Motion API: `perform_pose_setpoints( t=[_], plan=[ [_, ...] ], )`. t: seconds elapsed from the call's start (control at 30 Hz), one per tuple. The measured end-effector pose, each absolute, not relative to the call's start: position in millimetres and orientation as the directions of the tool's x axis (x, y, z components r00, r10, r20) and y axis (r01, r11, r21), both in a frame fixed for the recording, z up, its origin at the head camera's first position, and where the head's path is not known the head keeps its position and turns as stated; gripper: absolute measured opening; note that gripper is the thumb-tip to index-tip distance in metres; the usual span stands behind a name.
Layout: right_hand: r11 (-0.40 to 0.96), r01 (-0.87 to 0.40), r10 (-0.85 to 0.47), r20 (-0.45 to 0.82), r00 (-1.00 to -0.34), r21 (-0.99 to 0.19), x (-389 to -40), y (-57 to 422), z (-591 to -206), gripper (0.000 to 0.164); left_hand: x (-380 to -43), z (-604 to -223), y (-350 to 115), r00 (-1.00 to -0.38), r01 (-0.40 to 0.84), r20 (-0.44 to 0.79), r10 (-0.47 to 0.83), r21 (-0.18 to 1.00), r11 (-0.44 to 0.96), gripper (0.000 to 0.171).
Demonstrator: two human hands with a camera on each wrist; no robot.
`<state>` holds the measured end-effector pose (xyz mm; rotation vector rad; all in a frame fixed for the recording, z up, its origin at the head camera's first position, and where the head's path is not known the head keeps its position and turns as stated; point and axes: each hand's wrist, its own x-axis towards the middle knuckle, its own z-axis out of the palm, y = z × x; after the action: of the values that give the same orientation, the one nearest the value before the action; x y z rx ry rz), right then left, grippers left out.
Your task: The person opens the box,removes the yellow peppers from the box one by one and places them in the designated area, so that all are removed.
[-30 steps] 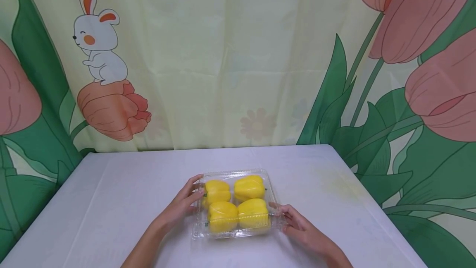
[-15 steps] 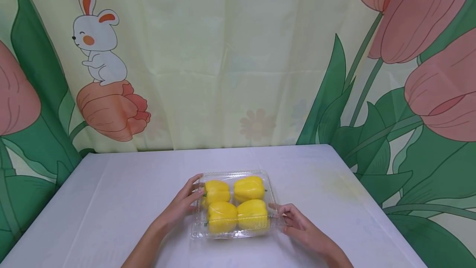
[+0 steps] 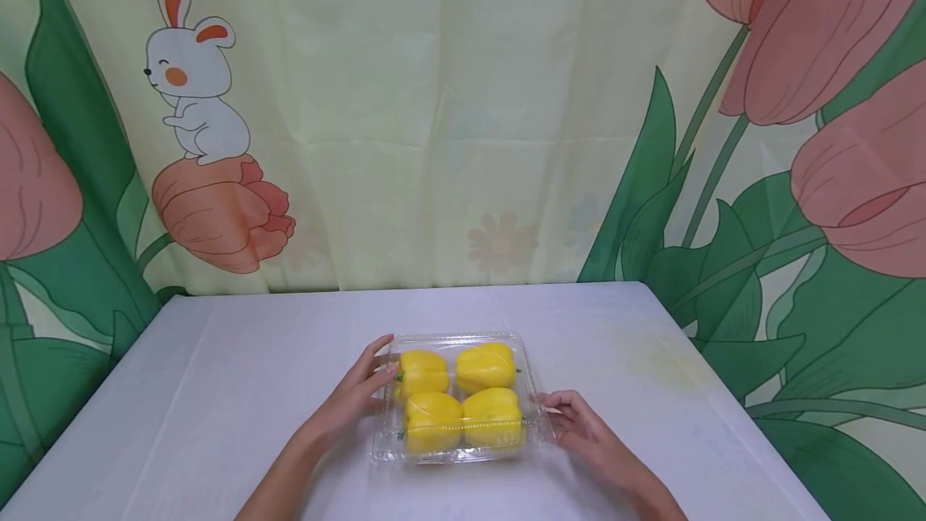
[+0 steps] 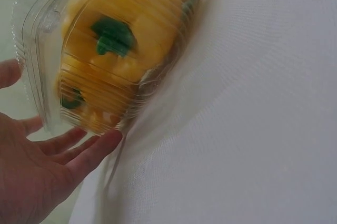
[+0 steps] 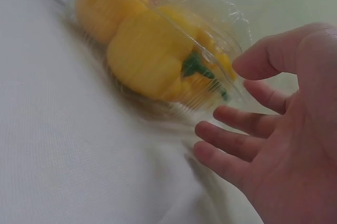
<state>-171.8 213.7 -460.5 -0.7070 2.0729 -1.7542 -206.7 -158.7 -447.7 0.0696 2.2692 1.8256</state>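
Observation:
A clear plastic clamshell box (image 3: 456, 457) lies closed on the table, with several yellow bell peppers (image 3: 432, 422) inside. Green stems (image 4: 113, 37) show through its ribbed wall in the left wrist view. My left hand (image 3: 354, 394) rests at the box's left side, fingers fairly straight and fingertips against the lower wall. At the opposite side is my right hand (image 3: 584, 434), its fingers loosely extended. The right wrist view shows the right thumb close to the rim and the other fingertips (image 5: 206, 149) slightly apart from the wall.
A white cloth (image 3: 253, 360) covers the table. Behind it hangs a pale curtain (image 3: 376, 103) printed with tulips and a rabbit.
My right fingers have drawn back slightly from the box's right side. The left hand and the box have hardly moved.

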Motion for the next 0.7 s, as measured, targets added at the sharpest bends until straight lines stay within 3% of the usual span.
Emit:
perform_pose_setpoints(
  t=[0.27,0.57,0.7],
  plan=[
    [0.183,-0.186,-0.439,0.089,-0.894,-0.965,-173,208,-458,0.029,-206,-447,-160,-0.973,-0.104,-0.146,0.178,0.969,0.224,0.061],
    [0.175,-0.303,-0.382,0.219,-0.898,-0.937,-178,206,-450,0.025,-205,-443,-165,-0.971,-0.120,-0.162,0.176,0.967,0.227,0.062],
    [0.218,-0.272,-0.322,0.194,-0.927,-0.937,-178,204,-448,0.027,-204,-444,-167,-0.969,-0.121,-0.162,0.184,0.968,0.219,0.064]
  ],
)
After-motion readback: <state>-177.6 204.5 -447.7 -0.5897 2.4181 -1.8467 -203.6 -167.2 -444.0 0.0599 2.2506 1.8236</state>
